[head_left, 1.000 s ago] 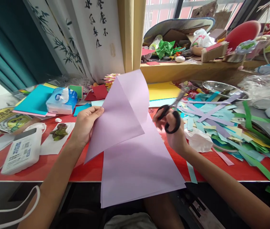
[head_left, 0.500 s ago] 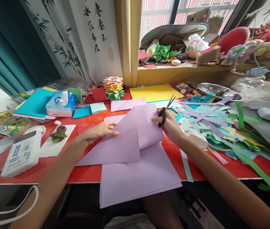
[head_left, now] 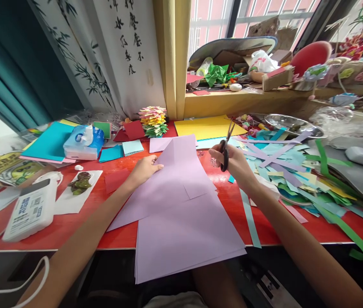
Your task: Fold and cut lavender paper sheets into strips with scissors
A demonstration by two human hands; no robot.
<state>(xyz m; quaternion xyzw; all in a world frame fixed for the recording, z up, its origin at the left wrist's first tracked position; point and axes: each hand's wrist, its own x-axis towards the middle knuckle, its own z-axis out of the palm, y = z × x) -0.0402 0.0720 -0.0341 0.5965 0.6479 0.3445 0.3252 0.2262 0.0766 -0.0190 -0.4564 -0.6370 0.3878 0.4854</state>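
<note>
My left hand (head_left: pixel 147 170) pinches the left edge of a creased lilac paper sheet (head_left: pixel 168 184), which lies partly over a stack of lilac paper (head_left: pixel 188 244). The stack juts over the table's front edge. My right hand (head_left: pixel 233 164) is closed around black-handled scissors (head_left: pixel 225 149), blades pointing up and away from me. That hand is apart from the sheet, just right of it. Behind the sheet lies another lilac piece (head_left: pixel 160 145), partly covered.
Cut paper strips (head_left: pixel 284 158) heap at the right, near a metal dish (head_left: pixel 293 122). At the left are a tissue pack (head_left: pixel 83 143), teal squares (head_left: pixel 111 154) and a white device (head_left: pixel 30 209). A folded-paper stack (head_left: pixel 153 122) stands at the back beside yellow paper (head_left: pixel 207 126).
My right hand has let go of the sheet's right part and moved slightly right with the scissors. The raised flap has opened flat. My left hand still holds the sheet.
</note>
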